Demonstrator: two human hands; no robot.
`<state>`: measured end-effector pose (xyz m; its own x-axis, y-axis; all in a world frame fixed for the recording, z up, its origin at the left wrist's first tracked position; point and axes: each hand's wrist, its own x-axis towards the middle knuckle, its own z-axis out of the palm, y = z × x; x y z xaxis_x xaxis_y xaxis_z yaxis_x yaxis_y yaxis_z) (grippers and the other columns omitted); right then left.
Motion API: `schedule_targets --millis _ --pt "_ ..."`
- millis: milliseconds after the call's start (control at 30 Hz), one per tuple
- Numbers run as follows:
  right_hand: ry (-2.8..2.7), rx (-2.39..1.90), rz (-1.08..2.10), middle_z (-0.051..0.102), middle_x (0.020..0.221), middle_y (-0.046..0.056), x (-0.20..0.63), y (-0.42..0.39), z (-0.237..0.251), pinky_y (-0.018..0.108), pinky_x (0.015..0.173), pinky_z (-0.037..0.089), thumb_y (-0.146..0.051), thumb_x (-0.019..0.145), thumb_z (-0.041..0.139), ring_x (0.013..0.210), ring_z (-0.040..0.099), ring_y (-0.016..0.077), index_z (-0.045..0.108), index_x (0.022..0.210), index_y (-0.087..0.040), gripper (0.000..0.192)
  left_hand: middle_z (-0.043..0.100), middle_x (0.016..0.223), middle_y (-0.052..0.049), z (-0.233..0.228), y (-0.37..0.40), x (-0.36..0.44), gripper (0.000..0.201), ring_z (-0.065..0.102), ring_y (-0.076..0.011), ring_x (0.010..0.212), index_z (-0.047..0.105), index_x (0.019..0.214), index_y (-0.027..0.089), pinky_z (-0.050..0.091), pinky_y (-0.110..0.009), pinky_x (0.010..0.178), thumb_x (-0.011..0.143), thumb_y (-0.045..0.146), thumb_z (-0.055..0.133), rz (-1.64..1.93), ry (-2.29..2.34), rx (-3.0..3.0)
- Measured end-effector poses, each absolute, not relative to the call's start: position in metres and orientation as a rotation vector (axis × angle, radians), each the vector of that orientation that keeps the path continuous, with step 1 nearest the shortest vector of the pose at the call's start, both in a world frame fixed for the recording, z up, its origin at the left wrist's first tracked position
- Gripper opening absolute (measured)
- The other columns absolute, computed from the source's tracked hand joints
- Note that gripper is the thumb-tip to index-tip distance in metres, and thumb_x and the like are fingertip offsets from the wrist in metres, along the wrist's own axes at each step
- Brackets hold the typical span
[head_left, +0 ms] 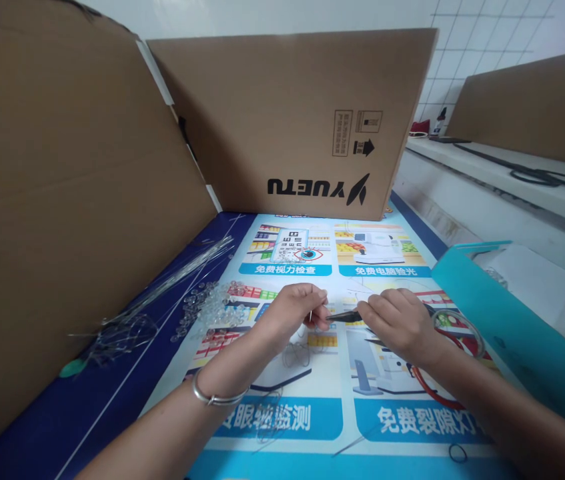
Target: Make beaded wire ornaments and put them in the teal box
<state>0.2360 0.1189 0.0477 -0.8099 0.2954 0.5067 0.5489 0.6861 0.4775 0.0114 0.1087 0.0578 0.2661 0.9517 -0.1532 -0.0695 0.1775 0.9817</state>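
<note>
My left hand pinches a thin metal wire piece between thumb and fingers, a silver bangle on its wrist. My right hand grips a dark slender tool, whose tip points left and meets the wire at my left fingertips. Both hands hover over a printed blue poster mat. Below the left hand a thin wire loop shape lies on the mat. A scatter of small clear round pads lies left of my left hand.
Cardboard walls stand at left and at the back. A bundle of thin wires lies along the left wall. A teal tray sits at right, with a wire ring by it. A white ledge carries a black cable.
</note>
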Motion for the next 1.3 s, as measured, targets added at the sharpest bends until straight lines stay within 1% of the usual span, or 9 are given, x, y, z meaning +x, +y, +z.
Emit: schedule_targets --millis 233,300,567,700,800,933,1033,1200,1300 --pt "-2.59 -0.826 -0.656 0.056 0.071 0.003 0.228 0.115 0.054 0.031 0.061 0.029 -0.016 0.083 0.047 0.068 0.044 0.0151 0.059 0.084 -0.017 0.012 0.061 0.061 0.0 0.06 0.109 0.01 0.021 0.058 -0.0107 0.049 0.052 0.07 0.015 0.038 -0.022 0.051 0.082 0.031 0.049 0.967 1.047 1.317" --pt "-2.625 -0.884 -0.525 0.056 0.072 0.004 0.226 0.113 0.056 0.03 0.063 0.031 -0.018 0.083 0.046 0.07 0.046 0.0156 0.059 0.082 -0.017 0.014 0.061 0.061 0.0 0.06 0.11 0.01 0.02 0.057 -0.0102 0.049 0.052 0.07 0.015 0.038 -0.022 0.051 0.082 0.03 0.048 0.968 1.067 1.362" --pt "-2.724 -1.236 0.072 0.062 0.087 0.004 0.225 0.107 0.071 0.026 0.067 0.038 -0.033 0.082 0.048 0.079 0.055 0.0173 0.061 0.091 -0.021 0.02 0.059 0.062 0.001 0.063 0.105 0.01 0.02 0.056 -0.0097 0.055 0.053 0.07 0.015 0.042 -0.022 0.057 0.084 0.027 0.046 0.937 1.084 1.577" --pt "-2.721 -1.273 0.259 0.064 0.09 0.004 0.228 0.108 0.074 0.026 0.068 0.039 -0.037 0.08 0.049 0.08 0.056 0.0179 0.062 0.094 -0.023 0.024 0.06 0.063 0.001 0.065 0.103 0.01 0.021 0.056 -0.0107 0.059 0.055 0.07 0.016 0.042 -0.023 0.06 0.084 0.027 0.044 0.892 1.095 1.685" --pt "-2.711 -1.277 0.349 0.065 0.086 0.004 0.23 0.11 0.075 0.025 0.064 0.038 -0.039 0.078 0.052 0.076 0.057 0.0174 0.064 0.089 -0.023 0.023 0.06 0.064 0.001 0.066 0.102 0.01 0.022 0.057 -0.0114 0.061 0.055 0.071 0.017 0.042 -0.023 0.061 0.085 0.027 0.043 0.873 1.095 1.753" --pt "-2.681 -1.273 0.427 0.065 0.075 0.001 0.232 0.112 0.075 0.023 0.053 0.035 -0.037 0.077 0.054 0.065 0.055 0.0147 0.065 0.079 -0.023 0.018 0.062 0.065 0.0 0.069 0.099 0.011 0.02 0.058 -0.0119 0.062 0.056 0.072 0.017 0.042 -0.023 0.062 0.085 0.025 0.042 0.853 1.124 1.824" --pt "-2.678 -1.229 0.434 0.064 0.072 0.0 0.232 0.112 0.075 0.022 0.051 0.034 -0.034 0.077 0.055 0.062 0.054 0.0135 0.064 0.078 -0.023 0.015 0.063 0.064 0.0 0.07 0.099 0.011 0.02 0.058 -0.0118 0.062 0.057 0.071 0.017 0.042 -0.023 0.063 0.084 0.025 0.043 0.86 1.118 1.807" --pt "-2.659 -1.221 0.238 0.064 0.087 0.003 0.226 0.11 0.073 0.025 0.063 0.04 -0.033 0.077 0.055 0.077 0.057 0.0163 0.062 0.09 -0.023 0.018 0.065 0.069 -0.003 0.071 0.105 0.004 0.024 0.061 -0.0128 0.063 0.057 0.073 0.016 0.043 -0.023 0.058 0.085 0.031 0.042 0.826 1.03 1.634" --pt "-2.627 -1.267 0.066 0.062 0.088 0.004 0.223 0.107 0.072 0.029 0.07 0.04 -0.033 0.079 0.053 0.084 0.055 0.0186 0.061 0.092 -0.022 0.019 0.067 0.07 -0.005 0.07 0.108 -0.002 0.026 0.063 -0.014 0.061 0.057 0.078 0.015 0.043 -0.023 0.055 0.086 0.034 0.04 0.771 1.053 1.573"
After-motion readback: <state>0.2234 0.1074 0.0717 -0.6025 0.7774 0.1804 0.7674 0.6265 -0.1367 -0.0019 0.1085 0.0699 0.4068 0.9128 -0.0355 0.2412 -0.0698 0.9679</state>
